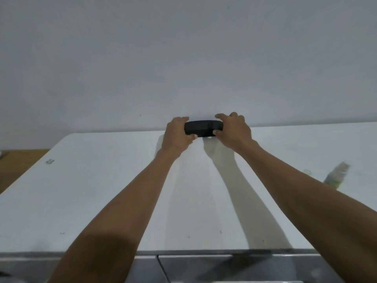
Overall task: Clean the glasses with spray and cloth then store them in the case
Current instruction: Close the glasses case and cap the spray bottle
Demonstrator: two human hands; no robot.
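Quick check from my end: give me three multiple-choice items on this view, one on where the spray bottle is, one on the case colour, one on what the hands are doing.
1. Where is the spray bottle?
A. on the table, beyond the right forearm
B. in the left hand
C. on the floor

2. What colour is the glasses case?
A. white
B. black
C. red

3. How is the case held?
A. left hand alone
B. untouched
C. both hands grip its ends

Answers: 1 A, it stands at the table's right side; 2 B, dark against the pale wall; 3 C, the right hand and left hand each clasp an end.
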